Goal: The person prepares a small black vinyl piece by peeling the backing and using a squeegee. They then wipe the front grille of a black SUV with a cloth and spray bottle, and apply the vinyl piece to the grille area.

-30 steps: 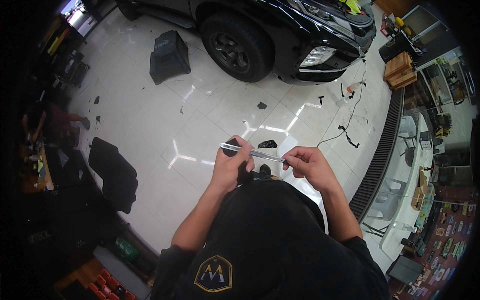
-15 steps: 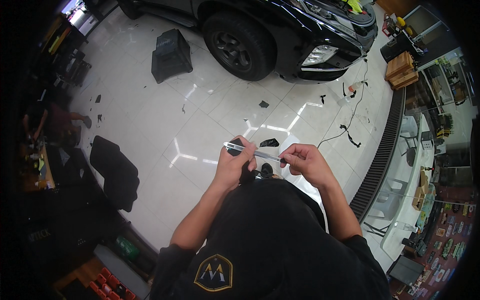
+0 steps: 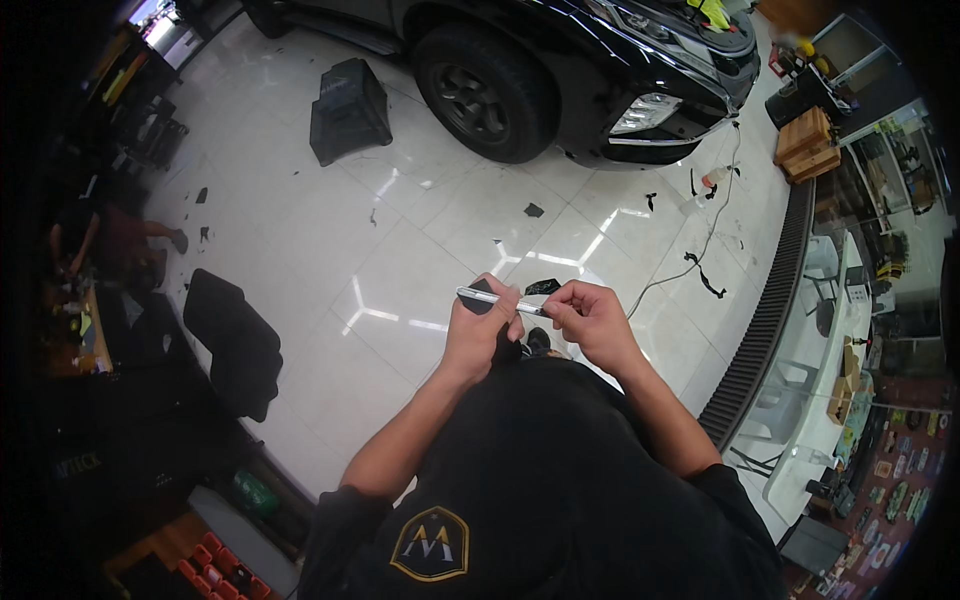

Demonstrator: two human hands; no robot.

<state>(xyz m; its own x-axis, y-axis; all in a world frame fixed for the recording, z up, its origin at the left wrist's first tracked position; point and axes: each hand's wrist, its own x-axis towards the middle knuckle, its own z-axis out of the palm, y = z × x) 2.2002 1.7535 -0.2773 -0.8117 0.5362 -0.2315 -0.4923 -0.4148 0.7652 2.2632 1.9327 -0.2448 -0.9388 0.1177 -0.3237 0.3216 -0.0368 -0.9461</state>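
A slim silver snap-off knife (image 3: pixel 483 296) lies across my two hands in front of my black shirt. My left hand (image 3: pixel 468 342) is closed around the body of the knife, thumb on top. A flat black piece (image 3: pixel 477 306) is also in that hand, behind the knife; its kind is not clear. My right hand (image 3: pixel 598 325) pinches the knife's dark right end between thumb and fingers. Whether a blade sticks out is too small to make out. Just beyond the hands, a shiny black scrap (image 3: pixel 543 286) lies on the floor.
A black car (image 3: pixel 590 90) stands ahead, with a black step stool (image 3: pixel 350 112) beside its front wheel. Black mats (image 3: pixel 232 345) lie at the left. A cable (image 3: pixel 712 235), bottles and black scraps are on the tiles at right. A white table (image 3: pixel 800 440) stands beyond the floor grate (image 3: pixel 765 330).
My right hand has moved slightly left, closer to my left hand along the knife. The bright white patch beside my right hand has mostly gone from view. The view has shifted a little.
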